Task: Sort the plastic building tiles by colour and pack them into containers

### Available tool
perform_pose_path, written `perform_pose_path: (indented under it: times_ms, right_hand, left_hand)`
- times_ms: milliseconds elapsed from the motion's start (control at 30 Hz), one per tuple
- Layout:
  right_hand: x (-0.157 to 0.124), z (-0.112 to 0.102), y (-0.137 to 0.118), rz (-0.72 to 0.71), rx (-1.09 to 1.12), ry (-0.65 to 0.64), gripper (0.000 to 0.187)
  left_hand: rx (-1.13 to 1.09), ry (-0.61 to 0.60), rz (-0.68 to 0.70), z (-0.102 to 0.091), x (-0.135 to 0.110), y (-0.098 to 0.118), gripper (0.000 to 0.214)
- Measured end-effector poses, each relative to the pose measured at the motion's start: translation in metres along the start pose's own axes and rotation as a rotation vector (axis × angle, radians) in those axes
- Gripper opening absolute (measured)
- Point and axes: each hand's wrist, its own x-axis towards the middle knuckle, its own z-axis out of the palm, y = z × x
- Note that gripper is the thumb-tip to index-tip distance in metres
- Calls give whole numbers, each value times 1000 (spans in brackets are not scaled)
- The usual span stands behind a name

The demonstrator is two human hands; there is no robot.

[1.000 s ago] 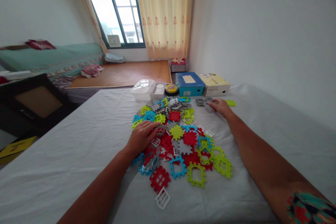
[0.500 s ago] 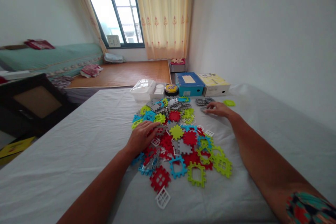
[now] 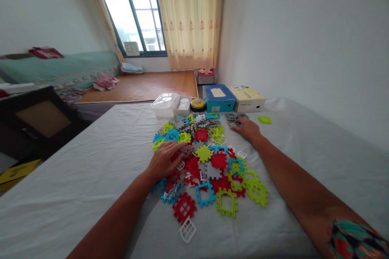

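A heap of plastic interlocking tiles in red, lime, blue and grey spreads over the white sheet. My left hand (image 3: 166,157) lies on the left side of the heap, its fingers stretched out and slightly apart, over red and grey tiles. A lime tile (image 3: 203,153) and a red tile (image 3: 219,160) are just to its right. At the heap's far right, my right hand (image 3: 247,129) rests at a small group of grey tiles (image 3: 232,117), fingers apart, fingertips touching or just over the nearest tile. Its fingers partly hide that tile.
A blue box (image 3: 219,99) and a yellow-white box (image 3: 249,99) stand behind the tiles. Beside them are a round yellow-black tin (image 3: 198,105) and a clear plastic container (image 3: 165,105). One lime tile (image 3: 264,119) lies apart on the right. A white wall runs along the right.
My right hand has shifted slightly left and nearer, and the grey tile by its fingertips sits closer against the grey group. My left hand stays almost still on the heap.
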Motion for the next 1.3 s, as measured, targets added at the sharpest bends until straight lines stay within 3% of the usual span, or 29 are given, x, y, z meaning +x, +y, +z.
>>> perform_pose_path:
  times_ms: [100,167,300,400,500,600,700,767,900,967,1100,1167,1300]
  right_hand:
    - [-2,-13,-22,-88,97,57,41]
    - [-7,-25,-49,-192,286,5,43]
    - [-37,-48,-122,-400,697,-294,43]
    - [-65,-57,-160,-534,779,-472,36]
    - [-81,-55,-174,-561,788,-511,31]
    - [-82,-45,-174,-444,970,-589,31]
    - [-66,-36,-162,-309,1122,-586,35]
    - [-46,-33,-142,-210,1122,-449,39]
    - [-2,-28,-65,54,934,-27,38]
    - [11,-24,-19,175,764,101,30]
    - [12,-15,46,317,407,-39,19]
    - [9,-13,60,346,322,-107,18]
    - [9,-16,63,357,246,-117,18]
  left_hand:
    - [-30,69,-72,4,0,0,37]
    - [-63,127,-102,6,0,0,29]
    - [-124,178,-21,3,-1,3,14]
    - [-125,201,107,-4,0,9,11]
    - [-79,232,218,-9,0,14,14]
    - [-17,215,286,-9,0,19,17]
    - [28,194,270,-5,2,21,25]
    - [37,196,226,-2,3,20,34]
    - [34,220,168,-2,3,11,35]
    - [25,250,148,-4,4,7,33]
    - [-1,270,135,-6,4,5,30]
    - [-6,258,138,-6,4,5,30]
    - [-1,238,145,-5,4,7,30]
